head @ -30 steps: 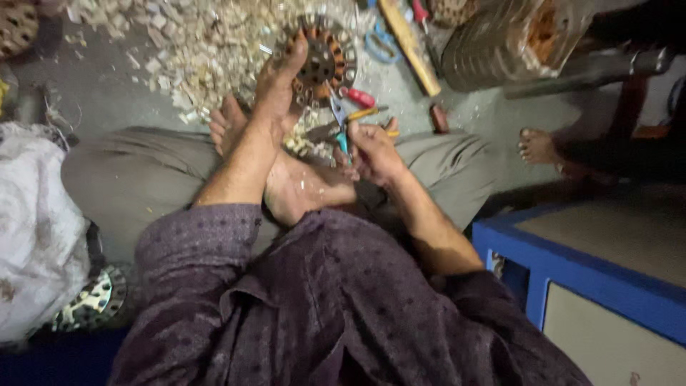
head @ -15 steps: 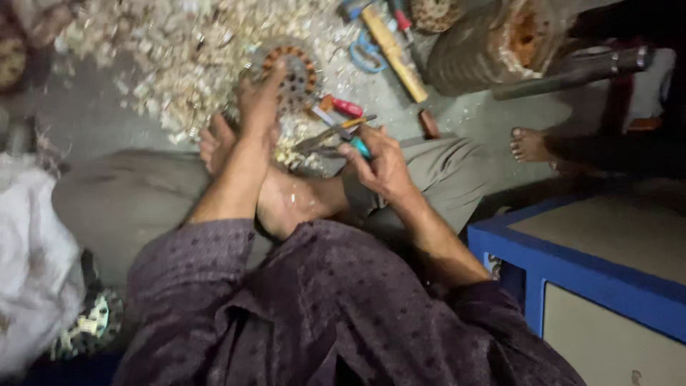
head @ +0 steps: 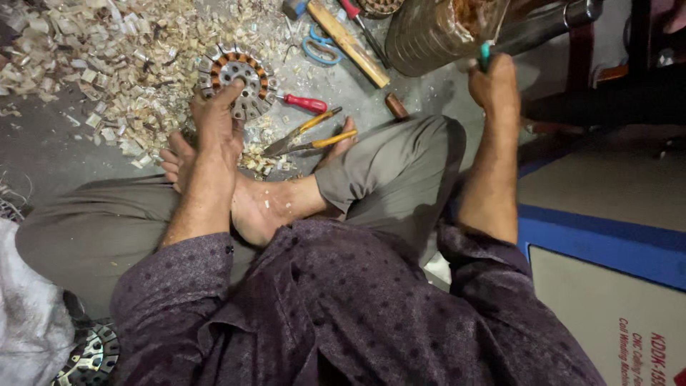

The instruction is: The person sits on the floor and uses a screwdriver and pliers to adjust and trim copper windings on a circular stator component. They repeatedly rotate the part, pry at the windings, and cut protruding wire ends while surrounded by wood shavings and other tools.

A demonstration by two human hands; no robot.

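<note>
Copper-wound and ringed with grey steel teeth, the round motor stator (head: pixel 236 80) lies flat on the grey concrete floor (head: pixel 57 150), just past the person's crossed bare feet, where it is within easy reach. The left hand (head: pixel 214 118) presses down on its near edge, fingers spread over the slots, seemingly to steady it. The right hand (head: pixel 493 82) is raised apart, closed round a small teal-handled tool (head: pixel 484 53). Yellow-handled pliers (head: pixel 307 136) and a red-handled screwdriver (head: pixel 304 104) lie just beside the stator among pale paper scraps (head: pixel 107 50).
</note>
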